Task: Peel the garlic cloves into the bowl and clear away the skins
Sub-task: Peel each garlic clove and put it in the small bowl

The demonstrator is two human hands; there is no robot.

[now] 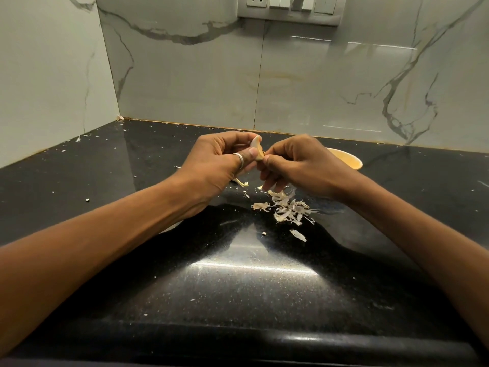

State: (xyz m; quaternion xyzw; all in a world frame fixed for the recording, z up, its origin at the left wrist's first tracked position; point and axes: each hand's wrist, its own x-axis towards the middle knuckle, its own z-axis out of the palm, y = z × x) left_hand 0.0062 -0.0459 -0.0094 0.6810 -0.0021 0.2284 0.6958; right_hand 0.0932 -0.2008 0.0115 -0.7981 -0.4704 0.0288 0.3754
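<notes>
**Mid-peel on a garlic clove, skins all over the worktop**

So my left hand (219, 157) has the garlic clove (256, 145) pinched between the thumb and curled fingers (232, 144), held up off the black worktop (132, 181). There's a silver ring (239, 158) on that hand too.

My right hand (293, 162) is right up against the left one, fingertips pretty much touching. Its thumb and forefinger are nipping a skin flap (262, 154) at the lower end of the clove, and the other fingers curl loosely downward underneath.

The cream bowl (346, 158) sits on the worktop just behind my right-hand fingers. The hand hides most of it, so only the right side of the rim shows, and I can't tell what's inside.

The skins (284, 207) are in a messy little pile on the worktop straight below my right fingers, not touching them. One loose flake (297, 234) lies a bit nearer to me than the pile, and a thin scrap (240, 182) lies under my left hand. Tiny specks are scattered out to the left of my left fingers, towards the corner.

Beyond the fingers there's marble-look wall tile (185, 88), with a switch panel (288, 6) up top.
</notes>
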